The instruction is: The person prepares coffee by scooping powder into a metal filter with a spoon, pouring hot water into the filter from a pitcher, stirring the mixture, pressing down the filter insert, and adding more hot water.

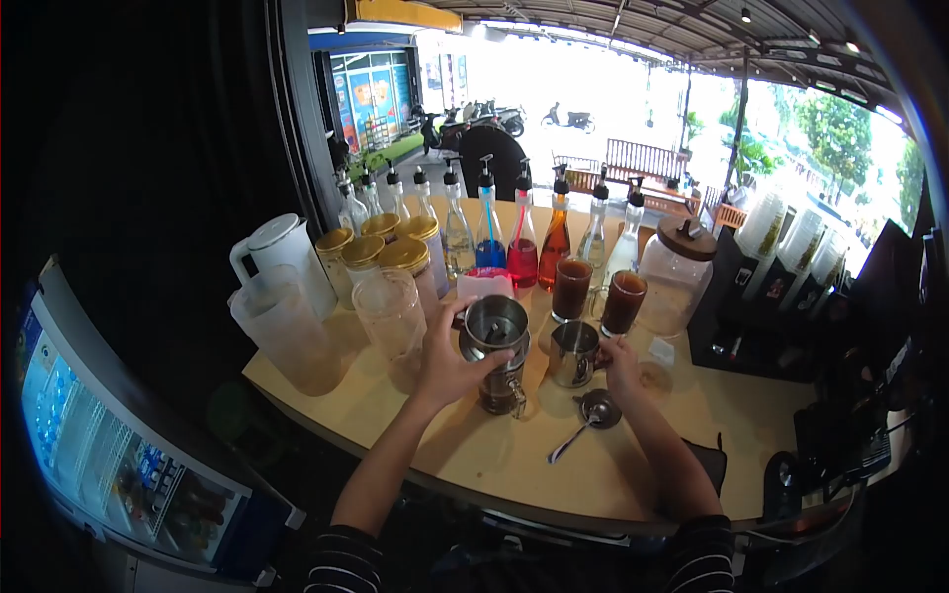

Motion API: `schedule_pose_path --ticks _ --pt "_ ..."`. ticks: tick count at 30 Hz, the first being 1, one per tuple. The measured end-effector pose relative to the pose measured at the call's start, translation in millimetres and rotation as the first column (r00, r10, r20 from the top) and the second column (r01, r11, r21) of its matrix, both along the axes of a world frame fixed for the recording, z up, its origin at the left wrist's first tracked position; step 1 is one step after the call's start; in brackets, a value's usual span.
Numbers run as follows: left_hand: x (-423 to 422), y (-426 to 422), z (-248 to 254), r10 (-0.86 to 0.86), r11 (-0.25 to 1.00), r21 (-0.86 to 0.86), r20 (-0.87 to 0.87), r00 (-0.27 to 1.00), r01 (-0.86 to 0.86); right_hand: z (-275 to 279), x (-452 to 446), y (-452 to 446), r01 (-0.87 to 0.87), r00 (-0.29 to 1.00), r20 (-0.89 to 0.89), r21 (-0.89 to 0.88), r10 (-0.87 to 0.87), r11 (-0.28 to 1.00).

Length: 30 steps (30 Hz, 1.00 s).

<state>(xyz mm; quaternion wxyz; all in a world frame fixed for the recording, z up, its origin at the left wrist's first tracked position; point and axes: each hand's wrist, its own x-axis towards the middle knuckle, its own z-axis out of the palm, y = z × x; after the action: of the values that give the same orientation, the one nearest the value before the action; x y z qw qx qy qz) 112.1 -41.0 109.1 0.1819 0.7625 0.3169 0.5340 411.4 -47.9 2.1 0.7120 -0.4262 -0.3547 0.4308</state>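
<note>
Metal filter [497, 318]: is sitting on top of the glass mug [499, 392], near the middle of the surface [474, 450].
Left hand [450, 364]: its grip is pinching the filter between thumb and fingers, probably steadying it over the mug.
Right hand [621, 366]: its grip is pinching the metal jug [571, 354] by the handle, presumably leaving the rim free; cannot tell whether the jug is touching the surface.
Spoon [568, 444]: is resting one end on the small metal dish [601, 406], likely sparing the surface drips.
Filled mugs [571, 289]: are standing behind the jug, seemingly out of the hands' way.
</note>
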Motion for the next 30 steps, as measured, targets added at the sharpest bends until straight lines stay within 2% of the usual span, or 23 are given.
schedule_pose_path --ticks 2,6,8,9,11,12,14,15,17,18,19,20,21,22,23,24,25,27,28,29,30 --pt "1 2 -6 -0.010 1.000 -0.008 0.014 1.000 0.010 -4 0 -2 0.029 0.988 0.151 -0.065 -0.019 0.997" --pt "3 1 -12 -0.020 0.998 -0.059 0.023 1.000 0.021 -3 0 -8 0.011 0.972 0.235 -0.108 0.014 0.994" --pt "3 2 -15 -0.033 0.996 -0.087 0.031 0.999 0.035 7 0 -11 0.037 0.933 0.360 -0.132 0.013 0.991" --pt "3 3 -17 -0.027 0.996 -0.080 0.034 0.999 0.030 14 -1 -14 0.039 0.933 0.360 -0.137 0.013 0.990" --pt "3 3 -20 -0.020 0.996 -0.087 0.037 0.999 0.023 30 -8 -22 0.188 0.816 0.566 -0.062 -0.120 0.980" --pt "4 2 -19 -0.023 0.997 -0.079 0.045 0.999 0.026 34 -9 -23 0.184 0.816 0.568 -0.074 -0.110 0.980" --pt "2 -2 -18 -0.024 0.994 -0.101 0.069 0.997 0.031 47 -14 -19 0.185 0.667 0.697 0.185 -0.262 0.965" --pt "-1 -5 -16 -0.019 0.995 -0.099 0.071 0.997 0.026 64 -22 -21 0.180 0.668 0.698 0.187 -0.260 0.966" --pt "-9 -13 -16 0.057 0.998 0.021 0.105 0.993 -0.059 103 -49 -35 0.068 0.575 0.767 0.302 -0.284 0.951" --pt "-19 -15 -16 0.032 0.994 0.097 0.138 0.990 -0.045 117 -63 -38 0.066 0.578 0.768 0.292 -0.275 0.954" --pt "-33 -19 -24 0.036 0.995 0.091 0.135 0.990 -0.049 131 -78 -39 -0.023 0.598 0.759 0.338 -0.258 0.941" --pt "-50 -26 -38 0.114 0.984 0.110 0.238 0.964 -0.144 144 -94 -38 -0.113 0.617 0.750 0.383 -0.238 0.917" --pt "-63 -26 -46 0.188 0.962 0.123 0.344 0.920 -0.242 157 -110 -38 -0.122 0.618 0.751 0.383 -0.231 0.916" --pt "-72 -21 -47 0.200 0.959 0.121 0.347 0.916 -0.255 170 -128 -36 -0.214 0.593 0.779 0.394 -0.202 0.894" --pt "-81 -16 -50 0.316 0.941 0.001 0.354 0.880 -0.338 178 -146 -31 -0.308 0.563 0.809 0.397 -0.171 0.865" --pt "-89 -12 -56 0.430 0.902 -0.125 0.345 0.834 -0.413 184 -166 -21 -0.324 0.559 0.815 0.385 -0.153 0.864" --pt "-91 -3 -67 0.445 0.895 -0.140 0.345 0.827 -0.424 191 -186 -10 -0.387 0.555 0.821 0.400 -0.137 0.831" --pt "-87 20 -86 0.340 0.918 -0.291 0.228 0.912 -0.270 199 -218 11 -0.449 0.549 0.828 0.411 -0.118 0.794" --pt "-91 25 -86 0.342 0.917 -0.295 0.229 0.911 -0.270 198 -231 24 -0.465 0.449 0.890 0.308 -0.079 0.830" --pt "-95 30 -86 0.230 0.921 -0.361 0.201 0.952 -0.146 195 -240 34 -0.469 0.341 0.939 0.201 -0.034 0.860" --pt "-99 35 -89 0.113 0.904 -0.428 0.185 0.976 -0.023 192 -246 41 -0.472 0.334 0.942 0.194 -0.029 0.860"
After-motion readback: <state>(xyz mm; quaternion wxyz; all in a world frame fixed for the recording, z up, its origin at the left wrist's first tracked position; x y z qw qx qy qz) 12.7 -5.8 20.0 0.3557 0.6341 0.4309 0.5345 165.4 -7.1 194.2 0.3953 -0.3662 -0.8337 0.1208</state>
